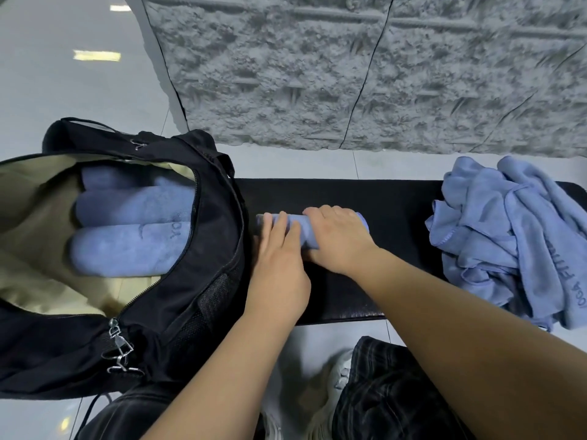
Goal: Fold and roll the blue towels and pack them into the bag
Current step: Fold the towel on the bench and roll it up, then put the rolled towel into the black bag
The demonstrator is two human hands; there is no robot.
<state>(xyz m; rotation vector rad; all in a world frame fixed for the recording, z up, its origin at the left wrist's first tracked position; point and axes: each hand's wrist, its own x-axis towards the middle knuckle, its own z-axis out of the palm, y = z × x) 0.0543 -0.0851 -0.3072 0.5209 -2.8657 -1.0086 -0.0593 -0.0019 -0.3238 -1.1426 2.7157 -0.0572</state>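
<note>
A rolled blue towel (304, 228) lies on the black bench (397, 211), just right of the bag. My left hand (279, 249) presses on the roll's left part with fingers flat. My right hand (336, 239) covers its right part, fingers curled over the top. The black bag (197, 296) stands open at the left, showing a beige lining and three rolled blue towels (127, 246) lying side by side inside. A loose heap of unfolded blue towels (514, 239) sits on the bench's right end.
A rough grey stone wall (381, 74) rises behind the bench. Pale glossy floor tiles (63, 74) stretch to the left. My dark trousers (387, 392) and white shoes (340, 376) show below the bench's front edge.
</note>
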